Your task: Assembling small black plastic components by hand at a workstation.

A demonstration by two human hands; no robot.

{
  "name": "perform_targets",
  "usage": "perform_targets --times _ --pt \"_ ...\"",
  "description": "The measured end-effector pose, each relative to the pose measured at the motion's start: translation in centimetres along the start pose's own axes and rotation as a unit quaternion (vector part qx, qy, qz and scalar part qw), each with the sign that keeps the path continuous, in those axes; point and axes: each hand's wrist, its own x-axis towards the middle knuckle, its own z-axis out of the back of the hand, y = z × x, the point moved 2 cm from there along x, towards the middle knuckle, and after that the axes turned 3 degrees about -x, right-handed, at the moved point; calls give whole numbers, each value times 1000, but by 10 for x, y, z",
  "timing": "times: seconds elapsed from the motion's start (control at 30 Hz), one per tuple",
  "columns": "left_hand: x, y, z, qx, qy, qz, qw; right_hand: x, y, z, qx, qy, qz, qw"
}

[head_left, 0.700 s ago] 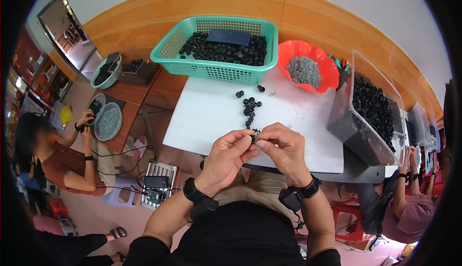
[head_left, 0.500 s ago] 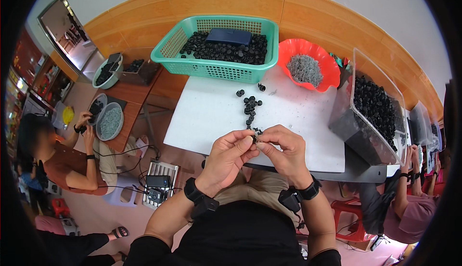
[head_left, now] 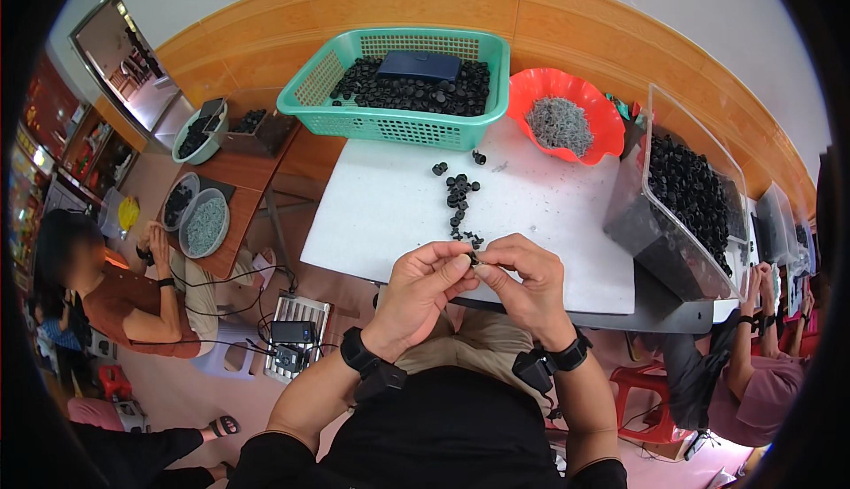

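Observation:
My left hand (head_left: 423, 287) and my right hand (head_left: 524, 278) meet over the front edge of a white foam sheet (head_left: 390, 215). Between their pinched fingertips is a small black plastic part (head_left: 472, 259), mostly covered by the fingers. Just beyond the fingers, a short line of loose black plastic parts (head_left: 459, 192) lies on the sheet. A red scalloped bowl (head_left: 611, 144) at the back right holds many small grey pins (head_left: 560, 126). A green basket (head_left: 390, 128) at the back holds a heap of black round parts (head_left: 354, 86).
A dark blue case (head_left: 421, 66) lies on the heap in the basket. To the right stands a clear bin (head_left: 651, 250) full of black parts. At left, a person (head_left: 142, 312) sits by a brown table (head_left: 243, 215) with bowls; another person (head_left: 761, 383) sits at right.
My hands stay pinched together in nearly the same place, with slight finger movement. The person at left has drawn both hands together, away from the bowl of black parts.

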Motion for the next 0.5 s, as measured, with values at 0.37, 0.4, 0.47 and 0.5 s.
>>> perform_targets --times 0.37,0.4,0.47,0.5 --pt "-1 0 -2 13 6 16 1000 -2 -3 5 27 12 -30 999" --pt "-1 0 -3 13 6 16 1000 -2 -2 6 27 12 -30 999" --pt "-1 1 -5 14 -2 26 1000 -3 -1 7 45 28 -41 998" --pt "-1 2 -5 14 -2 26 1000 -3 -1 9 45 28 -41 998"
